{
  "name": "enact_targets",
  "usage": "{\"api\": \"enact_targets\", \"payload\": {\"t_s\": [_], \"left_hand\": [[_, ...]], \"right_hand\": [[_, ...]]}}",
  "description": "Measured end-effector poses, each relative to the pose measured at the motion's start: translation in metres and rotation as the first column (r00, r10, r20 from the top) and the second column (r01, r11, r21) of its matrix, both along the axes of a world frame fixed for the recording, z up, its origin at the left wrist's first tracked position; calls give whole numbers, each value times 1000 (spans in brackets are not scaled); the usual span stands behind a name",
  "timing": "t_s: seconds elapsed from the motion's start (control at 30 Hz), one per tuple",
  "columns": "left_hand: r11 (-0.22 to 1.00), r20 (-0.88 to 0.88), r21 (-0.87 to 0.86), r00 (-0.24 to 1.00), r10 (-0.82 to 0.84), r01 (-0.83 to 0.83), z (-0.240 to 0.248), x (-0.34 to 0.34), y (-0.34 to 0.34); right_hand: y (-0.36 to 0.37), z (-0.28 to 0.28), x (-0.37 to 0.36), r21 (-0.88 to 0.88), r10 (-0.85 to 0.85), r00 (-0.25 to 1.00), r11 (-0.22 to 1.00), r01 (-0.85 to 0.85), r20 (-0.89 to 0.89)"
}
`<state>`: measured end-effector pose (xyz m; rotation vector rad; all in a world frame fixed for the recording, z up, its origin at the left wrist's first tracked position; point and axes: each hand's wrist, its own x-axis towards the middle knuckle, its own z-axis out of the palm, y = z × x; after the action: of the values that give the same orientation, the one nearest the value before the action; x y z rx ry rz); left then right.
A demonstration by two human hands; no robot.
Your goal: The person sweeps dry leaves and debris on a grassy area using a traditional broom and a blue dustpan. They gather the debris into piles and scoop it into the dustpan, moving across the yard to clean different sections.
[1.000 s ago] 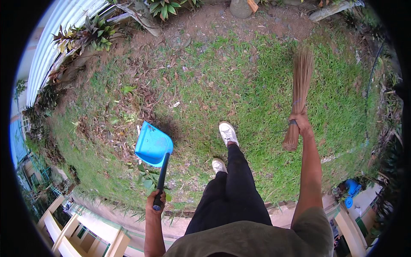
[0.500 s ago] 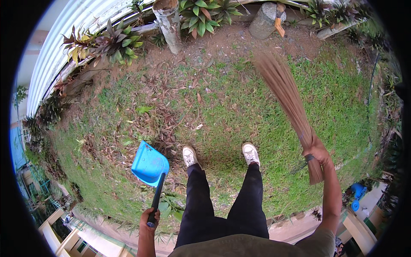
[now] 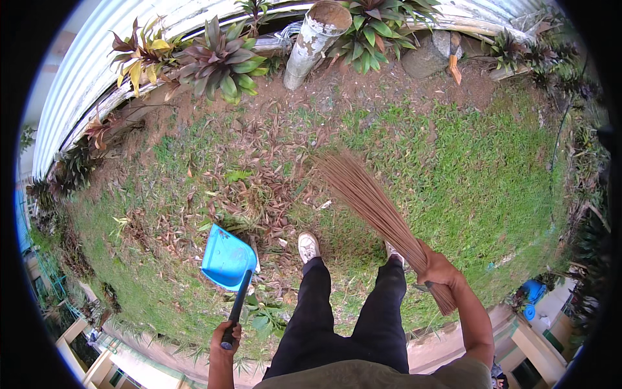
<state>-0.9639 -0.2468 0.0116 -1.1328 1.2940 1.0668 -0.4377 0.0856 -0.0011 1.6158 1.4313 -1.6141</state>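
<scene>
My left hand (image 3: 226, 336) is closed round the dark handle of a blue dustpan (image 3: 228, 259), whose pan hangs over the grass at the left of my feet. My right hand (image 3: 440, 267) grips a brown stick broom (image 3: 376, 211) near its bound end. The broom's bristles fan out toward the far left, over the grass ahead of my shoes. Dry brown leaves (image 3: 259, 201) lie in a loose heap beyond the dustpan, left of the bristle tips. Whether the bristles touch the ground I cannot tell.
A peeling pipe-like post (image 3: 311, 48) and a stone block (image 3: 424, 58) stand along the far edge. Leafy plants (image 3: 220, 61) grow beside a white corrugated fence (image 3: 71, 110). Green grass (image 3: 479, 168) spreads to the right. A blue container (image 3: 534, 292) sits at the lower right.
The broom has swung left and nearer to me, its bristles now closer to the leaf heap. My view has shifted left. The dustpan stays in my left hand, almost unmoved.
</scene>
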Motion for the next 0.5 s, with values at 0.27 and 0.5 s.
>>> {"api": "enact_targets", "payload": {"t_s": [0.27,0.5], "left_hand": [[999,-22,8,999,-39,39,-7,-18,45],[999,-206,-26,978,-46,42,-5,14,110]], "right_hand": [[148,-35,96,308,-568,818,797,519,92],[141,-135,-63,-41,-85,996,996,85,0]]}}
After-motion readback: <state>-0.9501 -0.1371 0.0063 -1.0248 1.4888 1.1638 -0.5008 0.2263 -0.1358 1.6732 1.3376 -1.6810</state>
